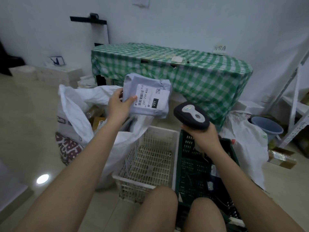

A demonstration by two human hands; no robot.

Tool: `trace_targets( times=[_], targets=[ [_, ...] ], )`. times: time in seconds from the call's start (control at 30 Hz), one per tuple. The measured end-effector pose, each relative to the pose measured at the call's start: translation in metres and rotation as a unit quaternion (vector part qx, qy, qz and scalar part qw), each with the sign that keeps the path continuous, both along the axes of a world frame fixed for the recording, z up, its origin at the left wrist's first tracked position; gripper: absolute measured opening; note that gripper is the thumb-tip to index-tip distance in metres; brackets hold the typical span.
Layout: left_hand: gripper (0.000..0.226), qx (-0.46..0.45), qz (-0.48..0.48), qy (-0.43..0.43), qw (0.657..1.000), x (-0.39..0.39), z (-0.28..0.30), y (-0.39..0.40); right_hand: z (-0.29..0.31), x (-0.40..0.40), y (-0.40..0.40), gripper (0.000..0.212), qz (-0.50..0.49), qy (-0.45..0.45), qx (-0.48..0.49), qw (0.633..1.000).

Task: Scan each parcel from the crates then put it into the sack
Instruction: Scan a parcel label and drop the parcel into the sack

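Left hand [117, 104] is gripping the parcel [148, 96] above the sack [80, 104], label facing the scanner [191, 117] the right hand [203, 134] is clenching; scanning step, then dropping it in.

There is a single view, from a wide-angle camera worn on the person's head. It looks forward and steeply down past both forearms and bare knees, which fill the lower edge, to the white crate [147, 163] and dark green crate [200, 164] close below on the floor. Its upper half reaches across the room to the check-clothed table [192, 71] and the wall behind it. Straight lines bow toward the frame edges.
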State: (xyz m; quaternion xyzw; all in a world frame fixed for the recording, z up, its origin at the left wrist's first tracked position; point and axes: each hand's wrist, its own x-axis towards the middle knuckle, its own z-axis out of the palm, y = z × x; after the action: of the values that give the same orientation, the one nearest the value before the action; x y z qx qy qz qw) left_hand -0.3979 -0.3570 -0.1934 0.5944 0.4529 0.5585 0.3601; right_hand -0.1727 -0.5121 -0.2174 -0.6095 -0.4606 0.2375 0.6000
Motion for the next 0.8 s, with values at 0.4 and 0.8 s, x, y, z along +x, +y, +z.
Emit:
trace_targets(
  times=[0.4, 0.8],
  targets=[
    [0.051, 0.085, 0.183, 0.279, 0.939, -0.097, 0.009, 0.090, 0.010, -0.047, 0.096, 0.046, 0.039, 0.027, -0.040, 0.998],
    [0.042, -0.024, -0.051, 0.336, 0.940, -0.034, -0.024, 0.074, -0.011, -0.019, 0.096, 0.054, 0.019, 0.028, -0.068, 0.997]
  ],
)
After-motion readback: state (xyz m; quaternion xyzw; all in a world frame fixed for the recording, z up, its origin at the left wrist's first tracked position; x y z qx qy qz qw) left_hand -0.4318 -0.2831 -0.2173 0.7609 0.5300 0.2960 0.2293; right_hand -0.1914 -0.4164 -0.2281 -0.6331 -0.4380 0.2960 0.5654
